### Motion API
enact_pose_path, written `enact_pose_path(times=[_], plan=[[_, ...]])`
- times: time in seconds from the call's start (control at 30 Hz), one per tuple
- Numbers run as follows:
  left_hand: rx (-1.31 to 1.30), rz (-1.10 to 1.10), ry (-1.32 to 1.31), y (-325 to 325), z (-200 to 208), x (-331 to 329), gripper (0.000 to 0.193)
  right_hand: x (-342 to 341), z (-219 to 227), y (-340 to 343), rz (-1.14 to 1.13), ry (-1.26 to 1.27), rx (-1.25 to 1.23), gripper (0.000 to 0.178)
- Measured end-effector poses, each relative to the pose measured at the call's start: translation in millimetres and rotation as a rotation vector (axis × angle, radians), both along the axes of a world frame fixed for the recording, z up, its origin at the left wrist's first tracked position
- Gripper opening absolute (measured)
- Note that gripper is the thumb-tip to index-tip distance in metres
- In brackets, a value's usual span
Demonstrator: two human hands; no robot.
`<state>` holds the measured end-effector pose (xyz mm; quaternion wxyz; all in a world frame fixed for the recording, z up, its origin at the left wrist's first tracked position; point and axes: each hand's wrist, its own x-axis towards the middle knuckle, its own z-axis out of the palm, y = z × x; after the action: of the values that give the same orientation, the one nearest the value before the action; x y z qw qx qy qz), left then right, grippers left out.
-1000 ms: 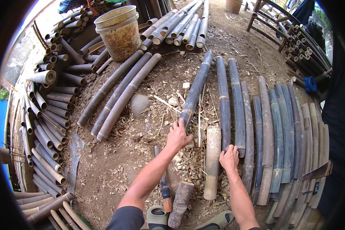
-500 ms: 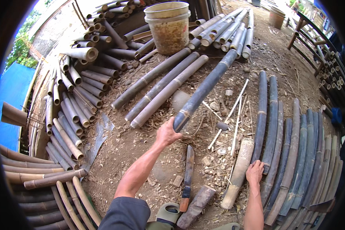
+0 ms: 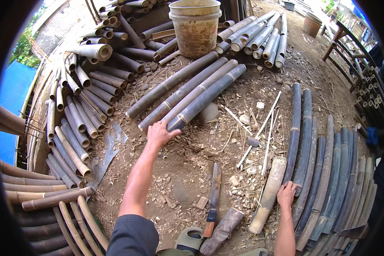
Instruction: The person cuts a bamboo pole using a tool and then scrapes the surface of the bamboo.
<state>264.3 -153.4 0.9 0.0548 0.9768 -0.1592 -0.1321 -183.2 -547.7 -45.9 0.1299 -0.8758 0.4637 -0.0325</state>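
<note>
Pole (image 3: 207,97) lay beside similar poles (image 3: 171,85), its end grasped by the left hand (image 3: 159,133), apparently for control, while the right hand (image 3: 286,194) gripped dark bamboo (image 3: 293,134).

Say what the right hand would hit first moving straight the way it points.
The right hand would likely meet the long blue-black bamboo pole ahead; whether they already touch is unclear.

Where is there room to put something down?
Between the left arm and the knife: mostly bare dirt, a few chips. Another dirt patch lies between the far poles and the brown bucket. It's crowded at the right poles and the left pile.
</note>
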Motion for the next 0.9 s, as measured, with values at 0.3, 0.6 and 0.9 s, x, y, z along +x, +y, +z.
enact_pose_path(times=[0.3, 0.6, 0.9], plan=[[-0.333, 0.6, -0.221, 163.8, -44.4, 150.5, 0.103, -1.7, 0.3, -6.3, 0.075, -0.022, -0.024, 0.02], [0.132, 0.444, -0.15, 123.5, -49.3, 159.9, 0.081, -2.0, 3.9, -5.8, 0.013, -0.031, -0.015, 0.021], [-0.715, 0.106, 0.551, 37.7, 118.6, 66.7, 0.048, -18.3, -8.2, -5.8, -0.248, -0.378, 0.191, 0.03]])
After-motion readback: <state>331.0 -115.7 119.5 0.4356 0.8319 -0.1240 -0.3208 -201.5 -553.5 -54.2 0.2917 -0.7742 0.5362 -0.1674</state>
